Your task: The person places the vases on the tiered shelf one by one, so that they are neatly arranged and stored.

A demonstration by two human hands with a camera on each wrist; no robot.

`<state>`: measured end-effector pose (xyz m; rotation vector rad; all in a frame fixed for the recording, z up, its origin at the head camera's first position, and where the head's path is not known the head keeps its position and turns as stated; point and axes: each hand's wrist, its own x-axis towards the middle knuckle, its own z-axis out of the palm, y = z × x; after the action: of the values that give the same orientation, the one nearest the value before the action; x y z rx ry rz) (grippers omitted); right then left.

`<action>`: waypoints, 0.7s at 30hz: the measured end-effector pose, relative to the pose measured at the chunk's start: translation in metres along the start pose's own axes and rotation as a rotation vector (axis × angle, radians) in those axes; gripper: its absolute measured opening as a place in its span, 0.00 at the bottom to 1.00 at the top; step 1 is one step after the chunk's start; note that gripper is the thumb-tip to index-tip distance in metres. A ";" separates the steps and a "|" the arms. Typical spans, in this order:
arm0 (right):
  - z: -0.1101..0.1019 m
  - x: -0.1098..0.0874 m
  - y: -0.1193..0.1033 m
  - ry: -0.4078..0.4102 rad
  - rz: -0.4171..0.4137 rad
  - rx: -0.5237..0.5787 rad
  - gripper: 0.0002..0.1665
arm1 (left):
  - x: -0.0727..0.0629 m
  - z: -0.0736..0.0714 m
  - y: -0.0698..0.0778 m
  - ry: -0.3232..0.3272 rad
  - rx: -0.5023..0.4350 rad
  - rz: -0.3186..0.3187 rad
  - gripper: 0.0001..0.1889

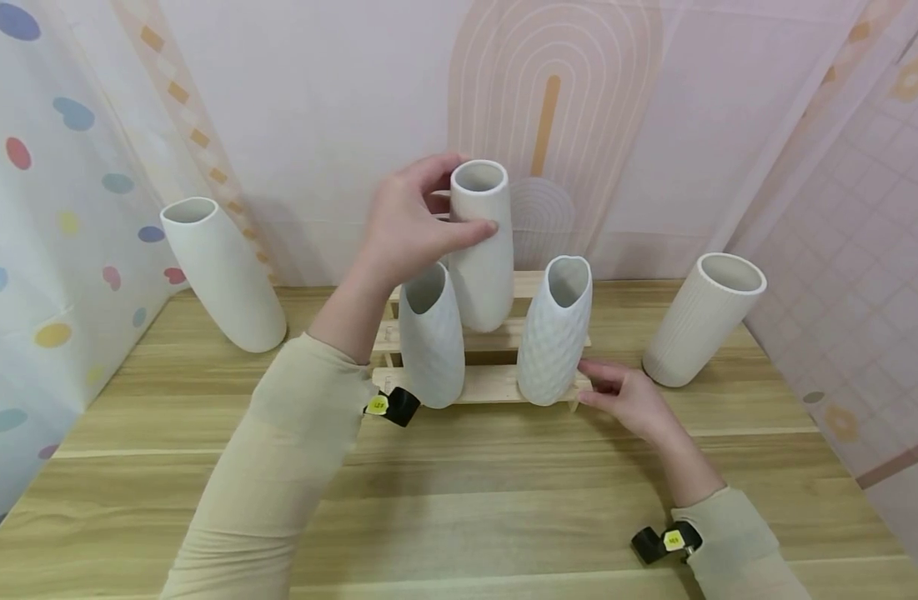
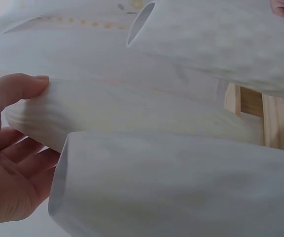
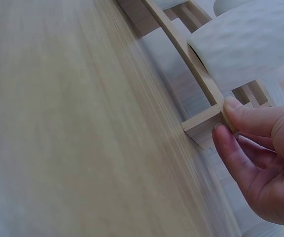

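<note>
In the head view my left hand grips a tall smooth white vase near its rim, thumb across the front. The vase is upright over the middle of a tiered wooden stand; its contact with the step is hard to tell. Two dimpled white vases, one left and one right, stand on the front step. My right hand pinches the stand's front right end between thumb and fingers, seen closely in the right wrist view. A sliver of another rim shows behind the left hand, mostly hidden.
A smooth white vase stands on the wooden table at the left. At the right is a ribbed white vase. Patterned curtains hang behind and along both sides.
</note>
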<state>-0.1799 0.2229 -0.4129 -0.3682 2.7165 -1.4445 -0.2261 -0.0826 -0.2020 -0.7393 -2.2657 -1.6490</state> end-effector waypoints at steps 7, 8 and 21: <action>0.001 0.000 0.000 0.006 -0.002 0.003 0.28 | 0.000 0.008 -0.001 -0.036 0.079 -0.012 0.27; 0.001 0.000 0.000 0.007 -0.002 0.004 0.28 | 0.000 0.009 -0.001 -0.044 0.091 -0.011 0.26; 0.002 0.000 0.001 0.004 -0.014 0.005 0.28 | 0.001 0.012 -0.007 -0.080 0.329 -0.085 0.28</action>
<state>-0.1797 0.2218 -0.4144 -0.3846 2.7184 -1.4566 -0.2296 -0.0725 -0.2116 -0.6455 -2.5684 -1.2495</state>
